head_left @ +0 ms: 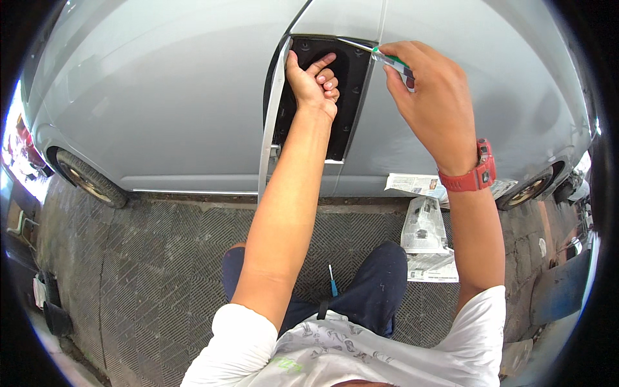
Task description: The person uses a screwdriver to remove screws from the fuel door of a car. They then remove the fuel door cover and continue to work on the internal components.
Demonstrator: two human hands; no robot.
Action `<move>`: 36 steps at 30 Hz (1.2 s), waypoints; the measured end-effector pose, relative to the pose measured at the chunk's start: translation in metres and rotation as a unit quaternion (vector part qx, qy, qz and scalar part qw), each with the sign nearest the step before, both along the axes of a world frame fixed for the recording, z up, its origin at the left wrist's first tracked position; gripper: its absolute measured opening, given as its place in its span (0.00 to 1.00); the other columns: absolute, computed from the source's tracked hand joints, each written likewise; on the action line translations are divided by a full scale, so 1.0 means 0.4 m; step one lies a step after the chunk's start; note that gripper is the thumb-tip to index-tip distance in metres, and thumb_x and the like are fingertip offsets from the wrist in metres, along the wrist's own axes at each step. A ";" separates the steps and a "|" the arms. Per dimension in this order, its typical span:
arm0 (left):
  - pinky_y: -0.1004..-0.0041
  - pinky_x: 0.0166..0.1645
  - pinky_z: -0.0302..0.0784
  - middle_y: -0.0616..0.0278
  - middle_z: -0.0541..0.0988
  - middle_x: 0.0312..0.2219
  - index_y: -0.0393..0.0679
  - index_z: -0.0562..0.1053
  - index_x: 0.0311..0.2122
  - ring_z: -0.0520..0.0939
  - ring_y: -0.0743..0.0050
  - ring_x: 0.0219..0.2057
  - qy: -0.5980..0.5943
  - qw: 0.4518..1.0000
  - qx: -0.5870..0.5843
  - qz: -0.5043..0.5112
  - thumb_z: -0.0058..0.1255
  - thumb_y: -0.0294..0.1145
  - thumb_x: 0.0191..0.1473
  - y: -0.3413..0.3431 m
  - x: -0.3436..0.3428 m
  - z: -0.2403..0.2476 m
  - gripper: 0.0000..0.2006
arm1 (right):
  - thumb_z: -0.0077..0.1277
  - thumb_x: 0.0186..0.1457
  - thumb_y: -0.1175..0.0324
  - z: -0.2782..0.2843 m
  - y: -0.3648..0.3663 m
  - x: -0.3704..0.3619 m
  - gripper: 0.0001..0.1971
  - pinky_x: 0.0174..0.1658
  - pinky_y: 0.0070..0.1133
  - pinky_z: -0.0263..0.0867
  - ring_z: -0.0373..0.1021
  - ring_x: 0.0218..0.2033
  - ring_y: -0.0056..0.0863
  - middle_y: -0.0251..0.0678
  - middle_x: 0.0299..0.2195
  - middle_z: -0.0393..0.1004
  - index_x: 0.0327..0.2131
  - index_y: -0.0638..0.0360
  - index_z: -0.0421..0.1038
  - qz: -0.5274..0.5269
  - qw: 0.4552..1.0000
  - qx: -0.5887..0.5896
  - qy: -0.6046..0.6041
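Observation:
A silver car body [193, 97] fills the far side, with a tall dark recess [348, 97] showing several screws along its border. My left hand [314, 84] is inside the recess, palm up. Its thumb lies against the edge of a narrow silver panel [278, 97] standing out at the left. The index finger is stretched, the others curl loosely, and I see nothing between them. My right hand [432, 84] grips a screwdriver [379, 54] with a green and clear handle. Its shaft slants up-left, the tip meeting the recess's top edge.
Below, a second screwdriver [333, 284] with a blue handle lies between my legs on the patterned floor [161, 271]. Newspaper sheets [425, 226] are spread beside my right knee, reaching the car's lower edge. Wheels [87, 177] stand at both sides. A red watch [471, 174] circles my right wrist.

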State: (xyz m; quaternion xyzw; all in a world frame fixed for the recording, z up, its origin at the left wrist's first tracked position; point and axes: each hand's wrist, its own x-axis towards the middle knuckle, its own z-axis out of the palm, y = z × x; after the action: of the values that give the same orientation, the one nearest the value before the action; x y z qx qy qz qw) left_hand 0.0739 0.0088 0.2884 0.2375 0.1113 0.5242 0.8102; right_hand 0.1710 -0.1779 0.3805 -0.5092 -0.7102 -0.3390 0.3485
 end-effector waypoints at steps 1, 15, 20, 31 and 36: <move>0.78 0.20 0.49 0.76 0.56 0.15 0.33 0.77 0.45 0.57 0.81 0.16 -0.001 1.000 -0.004 0.005 0.34 0.76 0.65 -0.001 0.005 0.002 0.44 | 0.59 0.58 0.74 0.001 0.002 0.000 0.08 0.39 0.36 0.72 0.77 0.35 0.45 0.41 0.34 0.81 0.42 0.60 0.79 0.002 1.000 0.007 -0.007; 0.78 0.19 0.48 0.76 0.56 0.15 0.37 0.77 0.39 0.57 0.82 0.15 -0.030 0.997 -0.024 0.063 0.37 0.70 0.66 0.015 0.020 0.006 0.37 | 0.58 0.58 0.76 0.226 0.049 -0.103 0.04 0.39 0.33 0.76 0.81 0.34 0.47 0.50 0.30 0.82 0.33 0.64 0.82 -0.136 0.947 -0.127 -0.260; 0.79 0.19 0.49 0.76 0.56 0.15 0.38 0.76 0.39 0.56 0.82 0.15 -0.022 0.996 -0.009 0.088 0.36 0.69 0.67 0.023 -0.027 0.003 0.37 | 0.61 0.56 0.72 0.342 0.070 -0.167 0.07 0.44 0.38 0.76 0.82 0.38 0.51 0.56 0.33 0.83 0.32 0.68 0.83 -0.111 0.946 -0.221 -0.208; 0.81 0.18 0.48 0.78 0.56 0.15 0.40 0.76 0.39 0.56 0.86 0.15 0.039 0.995 0.016 0.087 0.39 0.79 0.63 -0.015 0.019 0.012 0.42 | 0.60 0.51 0.78 0.327 0.062 -0.151 0.05 0.44 0.36 0.78 0.82 0.39 0.50 0.58 0.32 0.83 0.30 0.72 0.82 -0.101 0.938 -0.193 -0.270; 0.82 0.18 0.47 0.79 0.56 0.15 0.39 0.77 0.39 0.57 0.87 0.15 0.055 0.994 0.032 0.088 0.44 0.79 0.62 -0.019 0.025 0.014 0.41 | 0.59 0.52 0.78 0.313 0.041 -0.134 0.06 0.44 0.36 0.78 0.82 0.39 0.51 0.59 0.33 0.82 0.31 0.74 0.81 -0.092 0.939 -0.184 -0.274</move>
State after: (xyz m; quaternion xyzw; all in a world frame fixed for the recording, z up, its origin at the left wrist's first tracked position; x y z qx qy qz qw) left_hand 0.0840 0.0012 0.2938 0.2807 0.1595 0.5832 0.7454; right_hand 0.1175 -0.1616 0.5056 -0.5145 -0.7786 -0.3592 0.0077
